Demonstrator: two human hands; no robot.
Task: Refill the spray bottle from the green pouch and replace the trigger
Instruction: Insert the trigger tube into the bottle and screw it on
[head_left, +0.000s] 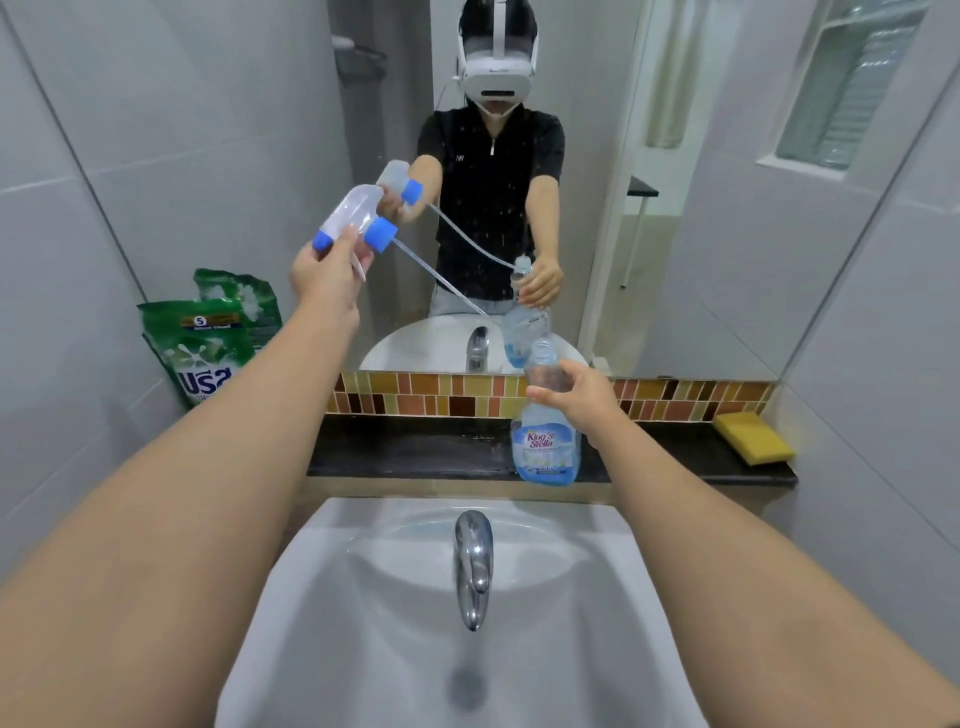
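My left hand (327, 275) holds the clear trigger head (358, 218) with its blue nozzle and blue collar, raised up and to the left. Its thin dip tube (441, 280) slants down to the right, fully out of the bottle. My right hand (576, 395) grips the neck of the clear spray bottle (545, 441), which has a blue label and blue liquid low inside. The bottle is upright on the dark ledge, its mouth uncovered. The green pouch (202, 348) stands at the left against the wall.
A white sink (363, 597) with a chrome faucet (472, 566) lies below my arms. The dark ledge (415, 452) runs behind it, with a yellow sponge (753, 436) at its right end. A mirror above the mosaic tile strip (426, 397) reflects a person.
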